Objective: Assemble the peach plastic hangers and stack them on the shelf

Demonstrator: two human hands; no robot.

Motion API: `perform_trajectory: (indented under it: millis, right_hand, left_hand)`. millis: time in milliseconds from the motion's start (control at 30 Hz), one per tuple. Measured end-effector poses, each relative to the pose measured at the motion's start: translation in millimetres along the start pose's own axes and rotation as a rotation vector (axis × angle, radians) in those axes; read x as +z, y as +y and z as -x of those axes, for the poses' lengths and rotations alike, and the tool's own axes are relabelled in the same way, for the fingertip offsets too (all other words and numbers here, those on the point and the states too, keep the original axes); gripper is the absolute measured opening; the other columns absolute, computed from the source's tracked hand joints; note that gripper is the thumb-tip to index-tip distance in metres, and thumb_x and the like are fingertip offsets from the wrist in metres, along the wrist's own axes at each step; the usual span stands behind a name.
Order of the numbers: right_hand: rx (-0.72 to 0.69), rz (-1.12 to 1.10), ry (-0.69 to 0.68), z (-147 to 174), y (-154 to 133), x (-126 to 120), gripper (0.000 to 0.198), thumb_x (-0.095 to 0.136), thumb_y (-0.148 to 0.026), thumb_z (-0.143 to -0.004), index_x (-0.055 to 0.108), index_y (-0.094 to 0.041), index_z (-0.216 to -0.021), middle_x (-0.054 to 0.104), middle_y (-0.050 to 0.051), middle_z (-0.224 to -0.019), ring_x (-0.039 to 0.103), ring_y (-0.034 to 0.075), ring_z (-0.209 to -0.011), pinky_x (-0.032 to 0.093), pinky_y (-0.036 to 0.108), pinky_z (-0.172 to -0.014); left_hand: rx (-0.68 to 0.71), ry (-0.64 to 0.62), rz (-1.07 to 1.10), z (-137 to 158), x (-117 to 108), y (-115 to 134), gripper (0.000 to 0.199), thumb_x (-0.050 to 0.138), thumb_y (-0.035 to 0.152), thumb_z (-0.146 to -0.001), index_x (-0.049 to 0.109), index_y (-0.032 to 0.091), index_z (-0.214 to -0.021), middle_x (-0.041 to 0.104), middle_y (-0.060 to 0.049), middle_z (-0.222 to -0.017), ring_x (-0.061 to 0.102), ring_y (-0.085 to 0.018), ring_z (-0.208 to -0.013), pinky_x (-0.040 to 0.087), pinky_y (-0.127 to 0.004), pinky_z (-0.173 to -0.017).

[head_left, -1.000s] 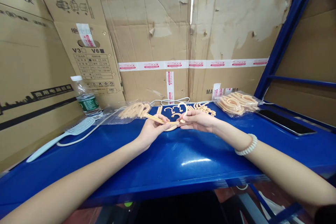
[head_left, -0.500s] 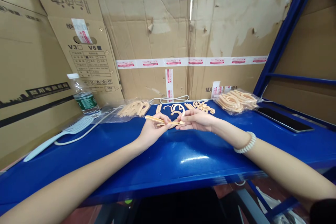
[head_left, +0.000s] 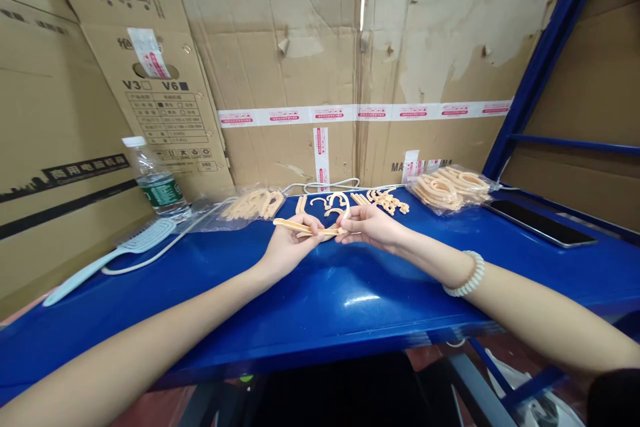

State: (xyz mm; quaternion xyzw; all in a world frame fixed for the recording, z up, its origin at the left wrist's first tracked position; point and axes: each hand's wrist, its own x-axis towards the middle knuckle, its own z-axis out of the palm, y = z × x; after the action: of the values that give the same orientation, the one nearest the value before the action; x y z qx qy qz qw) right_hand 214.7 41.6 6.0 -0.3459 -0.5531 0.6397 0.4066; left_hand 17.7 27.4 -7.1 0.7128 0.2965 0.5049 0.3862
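Observation:
My left hand (head_left: 290, 243) is closed around a beige plastic hanger arm (head_left: 287, 224), whose flat end sticks out to the left past my fingers. My right hand (head_left: 375, 225) pinches the base of a curved beige hanger hook (head_left: 347, 203), which stands up against the arm's right end. Fingers hide the joint between the two. Just behind my hands lie loose hooks (head_left: 319, 201), a pair of narrow strips (head_left: 301, 205) and a heap of small beige parts (head_left: 395, 204).
Clear bags of beige hanger pieces lie at left (head_left: 257, 204) and right (head_left: 450, 188). A water bottle (head_left: 159, 190) and a pale hairbrush (head_left: 145, 237) are on the left, a phone (head_left: 540, 223) on the right. Cardboard (head_left: 295, 67) walls the blue table (head_left: 320, 307). A white cable (head_left: 150, 267) runs at left.
My right fingers have shifted slightly and draw closer around the hook's base at the arm's end. The left hand keeps its hold, and the view has tipped a little.

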Motion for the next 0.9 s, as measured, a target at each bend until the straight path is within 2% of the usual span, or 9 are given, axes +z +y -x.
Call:
perform_trajectory:
  millis: [133,333,567,700,800,900]
  right_hand:
    - [-0.037,0.036,0.068,1.2,1.6,5.9,0.012,0.062,-0.004,-0.082,0.057,-0.011,-0.073,0.068,0.004,-0.066,0.069,0.012,-0.060,0.057,0.019,-0.059]
    - [-0.098,0.084,0.094,-0.2,6.8,8.1,0.013,0.064,-0.005,-0.078,0.055,-0.013,-0.073,0.068,0.003,-0.066,0.066,0.011,-0.055,0.055,0.020,-0.055]
    - [-0.153,0.118,0.157,-2.8,9.7,10.2,0.014,0.065,-0.007,-0.073,0.053,-0.015,-0.074,0.064,-0.001,-0.057,0.062,0.011,-0.049,0.050,0.021,-0.050]
    - [-0.159,0.119,0.113,-2.7,9.6,9.2,0.015,0.072,-0.017,-0.070,0.058,-0.014,-0.075,0.064,0.000,-0.060,0.062,0.011,-0.056,0.050,0.023,-0.056]
    - [-0.211,0.197,0.113,-2.4,9.7,7.4,0.023,0.079,-0.025,-0.064,0.064,-0.012,-0.076,0.063,0.000,-0.062,0.055,0.008,-0.055,0.045,0.021,-0.053]
    - [-0.226,0.217,0.095,-0.7,8.4,7.0,0.029,0.082,-0.032,-0.060,0.068,-0.012,-0.076,0.062,-0.001,-0.062,0.050,0.007,-0.052,0.041,0.021,-0.051]
  left_hand:
    - [-0.001,0.004,0.014,0.8,1.3,0.9,0.026,0.073,0.032,-0.069,0.053,0.016,-0.066,0.059,-0.002,-0.079,0.058,-0.014,-0.076,0.047,-0.025,-0.068]
    - [-0.029,0.014,0.028,1.5,2.2,1.0,0.027,0.074,0.031,-0.067,0.052,0.016,-0.065,0.059,-0.001,-0.074,0.058,-0.013,-0.072,0.046,-0.024,-0.066]
    - [-0.080,0.051,-0.052,3.6,1.9,2.2,0.022,0.075,0.028,-0.068,0.057,0.015,-0.069,0.057,0.001,-0.070,0.058,-0.013,-0.071,0.045,-0.023,-0.065]
    - [-0.151,0.121,0.089,3.5,2.6,1.4,0.024,0.078,0.026,-0.064,0.058,0.015,-0.072,0.059,0.002,-0.070,0.061,-0.013,-0.071,0.048,-0.024,-0.068]
    - [-0.262,0.178,0.274,3.1,2.1,1.7,0.031,0.081,0.022,-0.060,0.058,0.015,-0.079,0.062,0.002,-0.076,0.062,-0.012,-0.072,0.051,-0.027,-0.073]
    - [-0.338,0.208,0.359,3.1,1.6,4.7,0.035,0.082,0.020,-0.059,0.057,0.014,-0.083,0.063,0.001,-0.080,0.063,-0.011,-0.072,0.052,-0.027,-0.075]
